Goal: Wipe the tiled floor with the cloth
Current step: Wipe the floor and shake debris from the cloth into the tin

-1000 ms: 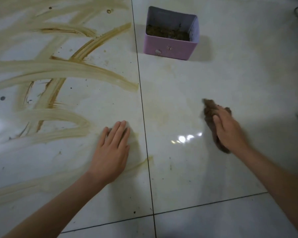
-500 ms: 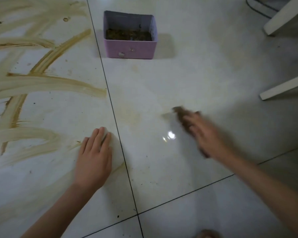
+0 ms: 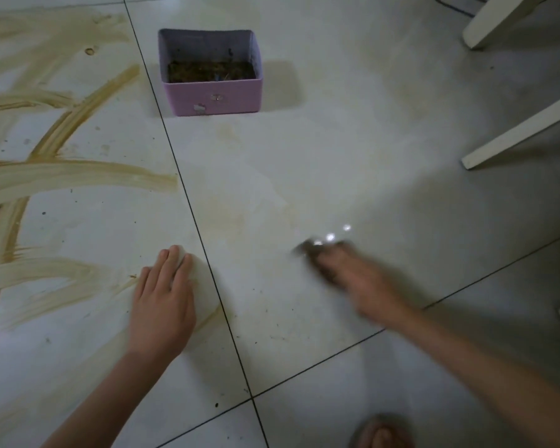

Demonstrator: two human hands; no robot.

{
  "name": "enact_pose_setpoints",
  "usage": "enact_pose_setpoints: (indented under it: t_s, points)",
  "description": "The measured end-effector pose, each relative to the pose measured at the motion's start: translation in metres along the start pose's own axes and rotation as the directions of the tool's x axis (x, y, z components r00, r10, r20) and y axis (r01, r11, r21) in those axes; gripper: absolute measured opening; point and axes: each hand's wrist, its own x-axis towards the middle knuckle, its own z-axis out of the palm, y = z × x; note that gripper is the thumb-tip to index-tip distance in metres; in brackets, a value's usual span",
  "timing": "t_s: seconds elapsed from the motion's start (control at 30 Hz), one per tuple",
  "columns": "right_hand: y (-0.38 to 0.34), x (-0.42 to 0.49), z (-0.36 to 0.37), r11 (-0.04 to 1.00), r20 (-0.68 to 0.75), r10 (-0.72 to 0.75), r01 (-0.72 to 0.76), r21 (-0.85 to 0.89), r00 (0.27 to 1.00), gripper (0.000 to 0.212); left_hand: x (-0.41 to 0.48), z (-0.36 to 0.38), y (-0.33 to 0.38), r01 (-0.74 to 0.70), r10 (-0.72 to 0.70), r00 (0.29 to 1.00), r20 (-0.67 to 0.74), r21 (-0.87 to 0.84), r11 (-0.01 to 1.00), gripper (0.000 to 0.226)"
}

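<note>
left hand (image 3: 162,302) lies flat, fingers straight, on the floor (image 3: 304,156), apparently as a brace, while the blurred right hand (image 3: 359,279) bears on the cloth (image 3: 317,257) right of the grout line, grip not discernible, brown smears (image 3: 62,176) unwiped at left.

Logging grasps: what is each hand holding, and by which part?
The right hand covers the near end of the cloth; blur hides whether it grips or presses. The left hand holds nothing, flat on the floor.

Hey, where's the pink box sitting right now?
In the head view the pink box stands upper left of centre, just right of the long grout line, with the brown smears across it.
</note>
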Motion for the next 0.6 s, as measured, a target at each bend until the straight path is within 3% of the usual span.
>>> enact_pose_setpoints:
  t_s: [0.07,0.13,0.23,0.3,0.4,0.47,0.53,0.6]
  points:
    - [0.059,-0.019,-0.038,0.949,-0.155,0.295,-0.308,-0.068,0.943,0.045,-0.001,0.000,-0.002,-0.023,0.023,1.000,0.005,0.004,1.000,0.055]
    - [0.089,-0.049,-0.051,0.840,-0.227,0.515,-0.539,-0.060,0.827,0.039,-0.002,0.000,-0.003,-0.037,0.037,0.999,0.007,0.000,0.999,0.055]
    - [0.064,-0.076,-0.013,0.695,-0.369,0.661,-0.719,-0.028,0.653,0.040,-0.001,-0.003,-0.003,-0.022,0.023,0.999,0.029,-0.039,0.999,0.054]
    - [0.017,-0.079,0.022,0.662,-0.440,0.662,-0.749,-0.038,0.607,0.042,-0.001,-0.004,-0.003,-0.020,0.022,0.999,0.040,-0.055,0.998,0.055]
    - [-0.063,-0.067,0.066,0.801,-0.420,0.513,-0.594,-0.080,0.749,0.046,-0.002,-0.005,-0.003,-0.027,0.029,0.999,0.033,-0.055,0.998,0.055]
    - [-0.103,-0.049,0.088,0.915,-0.301,0.380,-0.404,-0.020,0.875,0.047,-0.002,-0.003,-0.003,-0.028,0.029,0.999,0.028,-0.054,0.998,0.055]
    - [-0.119,-0.031,0.094,0.977,-0.149,0.212,-0.207,0.046,0.966,0.046,-0.003,-0.001,-0.005,-0.033,0.034,0.999,0.027,-0.047,0.998,0.056]
    - [-0.097,-0.019,0.076,0.998,-0.044,0.012,-0.009,0.063,0.999,0.043,-0.002,0.000,-0.009,-0.048,0.050,0.998,0.031,-0.052,0.997,0.057]
